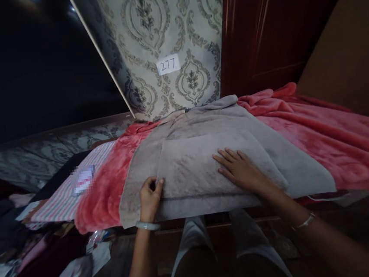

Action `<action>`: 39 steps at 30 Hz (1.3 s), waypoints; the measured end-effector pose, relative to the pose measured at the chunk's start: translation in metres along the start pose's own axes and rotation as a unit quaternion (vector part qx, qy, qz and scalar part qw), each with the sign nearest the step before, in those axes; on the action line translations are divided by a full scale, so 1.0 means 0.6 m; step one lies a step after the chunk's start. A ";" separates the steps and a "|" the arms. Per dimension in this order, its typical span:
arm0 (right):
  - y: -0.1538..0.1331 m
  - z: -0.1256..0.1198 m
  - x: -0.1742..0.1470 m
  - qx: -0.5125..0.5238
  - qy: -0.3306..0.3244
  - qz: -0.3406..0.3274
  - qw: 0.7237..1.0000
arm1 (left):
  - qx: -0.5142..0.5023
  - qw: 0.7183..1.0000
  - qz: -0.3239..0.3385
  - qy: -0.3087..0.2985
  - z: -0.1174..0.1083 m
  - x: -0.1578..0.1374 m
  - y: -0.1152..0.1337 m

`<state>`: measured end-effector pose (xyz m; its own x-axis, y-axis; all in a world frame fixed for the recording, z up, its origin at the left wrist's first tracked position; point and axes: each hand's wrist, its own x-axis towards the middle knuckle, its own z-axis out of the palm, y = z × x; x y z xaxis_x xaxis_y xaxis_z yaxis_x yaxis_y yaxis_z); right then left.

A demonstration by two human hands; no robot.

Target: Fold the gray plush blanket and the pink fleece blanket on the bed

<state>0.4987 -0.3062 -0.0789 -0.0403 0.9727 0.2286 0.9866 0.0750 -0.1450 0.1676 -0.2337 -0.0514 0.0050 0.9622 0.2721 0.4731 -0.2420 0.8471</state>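
Note:
A soft grey fleece cloth (199,122) is spread over a red plush blanket, with a folded rectangular panel (190,164) of grey fabric on top of it. At the panel's left front corner is my left hand (149,198), fingers curled and thumb pressed in, pinching the fabric edge. My right hand (241,170) rests palm down on the right half of the panel, its fingers spread and holding nothing. The fabric lies mostly flat, with a layered fold along the front edge.
Red blanket (301,136) shows on both sides. To the left are striped fabric (62,189) and a blurred packet (83,180). Behind stand a patterned wall (188,38) with a "277" label (168,64), a dark screen (34,66) and a dark red panel (259,31). Bags clutter the lower left.

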 end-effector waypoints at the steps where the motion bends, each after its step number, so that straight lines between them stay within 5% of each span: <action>1: 0.001 0.002 0.000 -0.001 0.007 -0.004 1.000 | -0.041 0.999 -0.011 -0.005 0.002 0.000 0.007; 7: 0.006 0.015 -0.003 -0.006 0.047 -0.019 0.999 | -0.199 0.975 -0.086 -0.043 0.009 0.003 0.022; 12: 0.007 0.011 -0.004 -0.006 0.043 -0.018 0.999 | -0.134 0.990 -0.044 0.014 0.011 0.008 0.009; 21: 0.002 0.007 -0.004 -0.004 0.032 -0.004 0.999 | -0.045 0.996 -0.014 -0.075 -0.001 0.012 0.010; 25: 0.003 0.006 -0.004 0.000 0.027 -0.007 1.000 | -0.041 0.999 0.014 -0.033 0.016 0.016 0.006; 32: 0.002 0.005 -0.002 0.003 0.034 -0.008 0.999 | 0.160 0.985 0.057 -0.028 0.001 0.017 -0.015; 36: 0.000 0.005 -0.002 0.007 0.042 -0.010 0.999 | 0.260 0.954 0.146 0.030 -0.013 0.016 0.017; 39: -0.001 0.005 -0.002 0.005 0.042 -0.007 0.999 | 0.307 0.916 0.258 0.012 0.015 0.008 0.055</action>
<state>0.4975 -0.3064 -0.0821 -0.0398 0.9497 0.3108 0.9844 0.0906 -0.1508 0.1913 -0.2362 -0.0261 0.3520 0.7343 0.5804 0.8191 -0.5417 0.1885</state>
